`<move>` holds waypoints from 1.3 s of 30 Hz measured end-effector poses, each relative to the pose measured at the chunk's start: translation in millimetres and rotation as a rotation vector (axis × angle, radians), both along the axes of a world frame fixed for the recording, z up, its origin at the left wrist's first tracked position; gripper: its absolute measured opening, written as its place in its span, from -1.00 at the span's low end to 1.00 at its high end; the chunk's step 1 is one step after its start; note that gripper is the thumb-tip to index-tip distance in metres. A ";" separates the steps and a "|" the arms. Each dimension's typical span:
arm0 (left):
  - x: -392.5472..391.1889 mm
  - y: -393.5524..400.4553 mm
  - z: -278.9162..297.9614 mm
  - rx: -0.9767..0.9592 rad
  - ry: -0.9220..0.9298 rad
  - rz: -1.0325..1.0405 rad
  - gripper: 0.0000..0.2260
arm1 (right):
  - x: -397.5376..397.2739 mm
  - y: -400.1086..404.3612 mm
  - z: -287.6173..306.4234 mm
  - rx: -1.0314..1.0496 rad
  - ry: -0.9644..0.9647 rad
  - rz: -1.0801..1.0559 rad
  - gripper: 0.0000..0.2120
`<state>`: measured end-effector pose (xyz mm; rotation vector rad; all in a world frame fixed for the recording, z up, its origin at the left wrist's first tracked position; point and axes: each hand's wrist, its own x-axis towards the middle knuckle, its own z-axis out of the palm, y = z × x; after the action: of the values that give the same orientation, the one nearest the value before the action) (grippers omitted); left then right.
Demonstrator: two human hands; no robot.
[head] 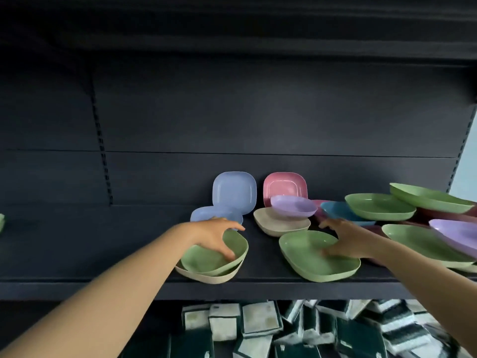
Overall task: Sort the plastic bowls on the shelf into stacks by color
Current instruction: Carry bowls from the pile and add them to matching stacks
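The green bowl (318, 257) at five o'clock on the shelf (258, 280) looks light, stiff, slick plastic; best pinched at its rim. The right hand (347, 239) seemingly grips that rim; the left hand (215, 235) curls over another green bowl (214, 255) nested in a beige bowl (206, 276).

smooth plastic bowls (320, 257), matt dark shelf (129, 244)

The shelf (77, 244) is dark grey. Bowls: green (317, 257), beige (278, 224), lilac (293, 205), light blue (233, 191), pink (284, 184), teal (335, 210). Packs (258, 324) at 6 o'clock are dark green and white.
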<state>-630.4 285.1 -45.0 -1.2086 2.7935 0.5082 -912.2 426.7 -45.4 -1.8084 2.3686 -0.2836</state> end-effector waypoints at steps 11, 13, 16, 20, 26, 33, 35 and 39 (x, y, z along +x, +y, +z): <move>-13.1 -19.9 -10.4 -0.021 0.102 0.056 -0.77 | -28.3 -31.3 -26.2 -0.030 -0.149 0.000 -0.44; -12.3 -23.2 -14.2 -0.009 0.153 0.081 -0.82 | -31.4 -35.9 -29.3 -0.027 -0.236 -0.019 -0.53; -12.1 -28.2 -20.2 0.001 0.207 0.116 -0.81 | -33.3 -39.9 -30.6 -0.012 -0.301 -0.018 -0.65; -14.4 -30.2 -24.0 -0.008 0.255 0.161 -0.78 | -33.3 -42.0 -29.5 0.014 -0.310 -0.017 -0.74; -18.2 -36.0 -28.3 -0.015 0.270 0.206 -0.72 | -36.4 -44.3 -32.8 0.030 -0.512 -0.075 -0.70; -13.4 -41.6 -26.3 -0.031 0.323 0.311 -0.64 | -36.4 -46.4 -32.7 0.047 -0.735 -0.089 -0.91; -10.3 -44.2 -27.1 -0.027 0.354 0.359 -0.63 | -35.8 -47.5 -29.4 0.025 -0.781 -0.088 -0.92; -6.0 -47.3 -28.4 -0.046 0.399 0.411 -0.63 | -32.5 -47.6 -20.8 -0.025 -0.855 -0.096 -0.89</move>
<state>-636.4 237.8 -73.4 -1.8971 2.8718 0.7916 -944.7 379.1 -66.2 -1.2054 1.8187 -0.8887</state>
